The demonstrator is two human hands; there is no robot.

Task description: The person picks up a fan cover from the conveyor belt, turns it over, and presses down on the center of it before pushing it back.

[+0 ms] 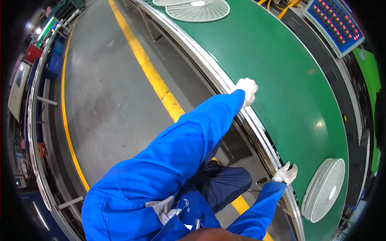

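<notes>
The left hand [247,90], in a white glove, rests on the metal rim [225,86] of a green conveyor belt [281,80]. Its fingers curl loosely over the edge, so the hand is partly closed and grips nothing but the rim itself. The blue sleeve [193,136] of that arm stretches out long from the lower edge of the view.

The right hand [286,173], also white-gloved, lies on the same rim, nearer the body. Its fingers are spread flat and point onto the green belt; it holds nothing. A short blue cuff [268,193] comes up to it from below.

Just beyond the right hand, on the belt, lies a white wire fan guard [323,188], round and seen at a slant. It is near the fingertips but not touching them. Far past the left hand, at the top end of the belt, lie 2 more white fan guards [199,10], one overlapping the other.

Across the belt from both hands stands a blue panel [335,22] with rows of small red lights.

On the body's side of the rim, behind both hands, the grey concrete floor [108,92] carries a broad yellow line [148,68] that runs under the left arm. Well off to the left of the left arm, beyond a thin yellow stripe, stand blue and red bins [54,64] along a second curved line.
</notes>
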